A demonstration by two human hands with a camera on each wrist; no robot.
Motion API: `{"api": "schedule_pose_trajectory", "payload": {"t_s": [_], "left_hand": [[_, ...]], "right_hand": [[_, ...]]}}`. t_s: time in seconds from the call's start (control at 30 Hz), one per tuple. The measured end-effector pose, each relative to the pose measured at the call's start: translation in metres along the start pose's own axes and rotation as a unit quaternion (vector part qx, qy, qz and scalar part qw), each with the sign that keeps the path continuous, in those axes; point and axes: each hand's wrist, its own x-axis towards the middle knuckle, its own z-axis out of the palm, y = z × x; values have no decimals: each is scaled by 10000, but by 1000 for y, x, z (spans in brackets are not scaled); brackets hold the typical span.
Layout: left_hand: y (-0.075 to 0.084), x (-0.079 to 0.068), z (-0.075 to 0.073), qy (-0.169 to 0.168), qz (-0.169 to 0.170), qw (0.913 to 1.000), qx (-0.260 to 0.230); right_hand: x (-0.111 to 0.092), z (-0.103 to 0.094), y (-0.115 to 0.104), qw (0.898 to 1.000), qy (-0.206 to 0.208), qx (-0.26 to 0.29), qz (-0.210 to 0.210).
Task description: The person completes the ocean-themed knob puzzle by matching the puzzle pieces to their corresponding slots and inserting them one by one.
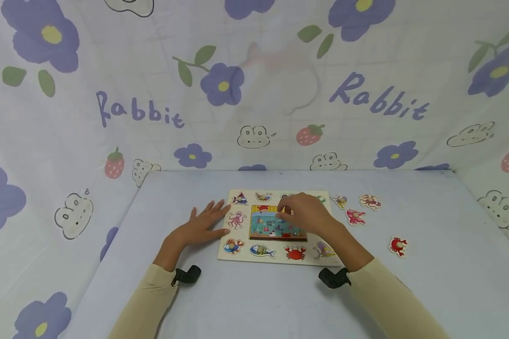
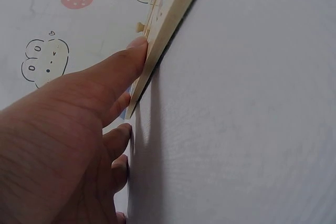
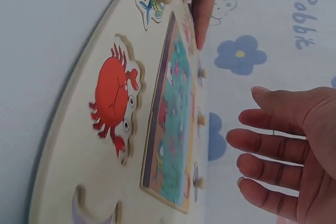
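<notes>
A wooden peg puzzle board (image 1: 246, 254) with sea-animal pictures lies on the table. My left hand (image 1: 201, 226) rests at its left edge with fingers spread; in the left wrist view the thumb (image 2: 137, 43) touches the board's rim. Over the board's upper right hovers my right hand (image 1: 307, 212), and the right wrist view shows its fingers loosely bent around nothing. Knobbed pieces such as a blue fish (image 1: 260, 250) sit in the board. The red crab slot (image 3: 111, 90) and pink octopus slot (image 1: 236, 220) hold no piece. My right hand partly hides the top right slots.
Loose pieces lie right of the board: a red crab (image 1: 398, 246), a red starfish (image 1: 355, 217), an octopus (image 1: 370, 201) and a yellowish fish-like piece (image 1: 340, 202). A patterned cloth (image 1: 280, 113) hangs behind and beside the table (image 1: 254, 301).
</notes>
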Motion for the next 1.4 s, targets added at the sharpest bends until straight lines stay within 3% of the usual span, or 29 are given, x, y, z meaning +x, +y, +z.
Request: {"api": "schedule_pose_trajectory", "payload": {"t_s": [0.23,0.67,1.17,1.4], "left_hand": [[-2,0,2,25,-43,10000,19],[2,1,0,8,-45,10000,-1],[-1,0,0,56,-1,10000,-2],[-7,4,6,4,-6,10000,12]], "right_hand": [[-25,-9,18,9998,142,125,99],[-62,-29,69,9943,524,416,836],[-77,-29,111,9851,778,533,1441],[-82,-29,131,9814,748,196,1759]]}}
